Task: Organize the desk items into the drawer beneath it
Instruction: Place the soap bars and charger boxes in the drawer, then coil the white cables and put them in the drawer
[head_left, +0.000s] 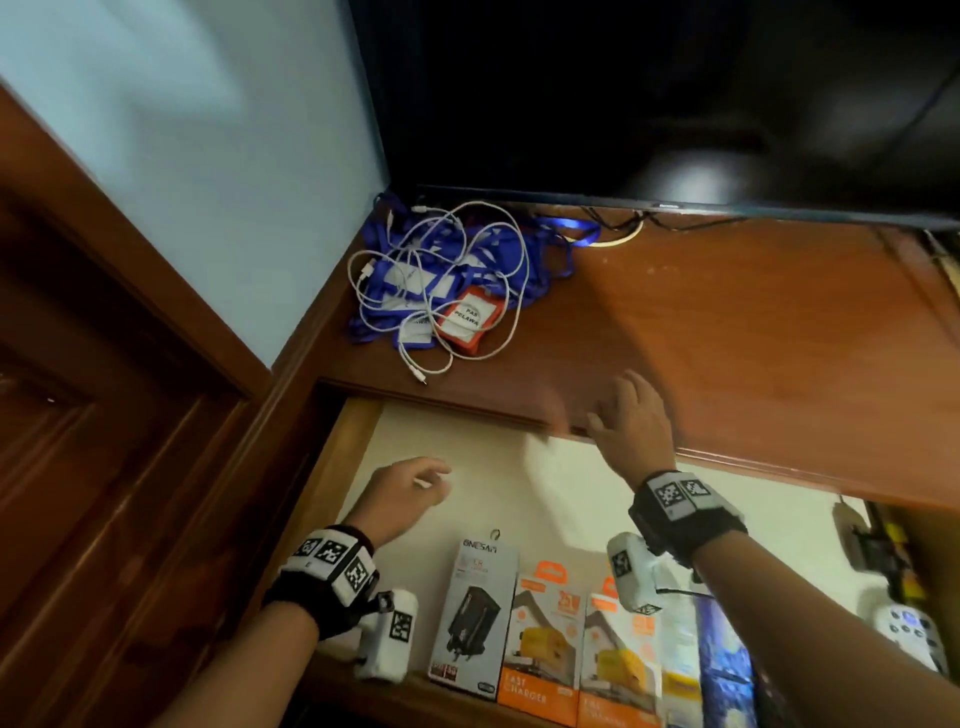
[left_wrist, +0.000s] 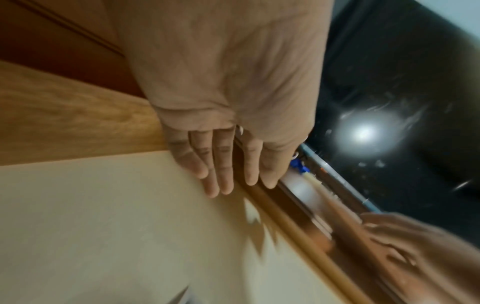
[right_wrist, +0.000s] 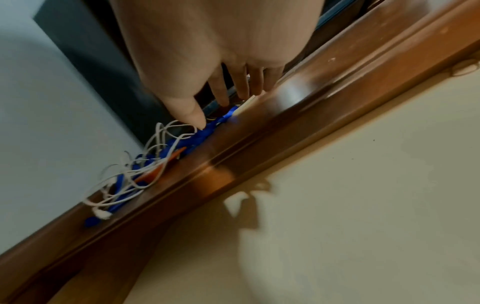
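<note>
The tangle of blue lanyards, white cables and an orange card holder (head_left: 441, 280) lies at the far left corner of the brown wooden table (head_left: 727, 322), well apart from both hands. The right hand (head_left: 631, 421) hovers over the table's near edge, its grip open and empty. The left hand (head_left: 402, 496) hangs over the open cream-lined drawer (head_left: 545, 467), loosely curled round nothing. The pile is best gathered whole, trailing cable ends scooped in so nothing snags on the table edge, and set in the bare far part, beyond the boxed chargers (head_left: 540, 634).
</note>
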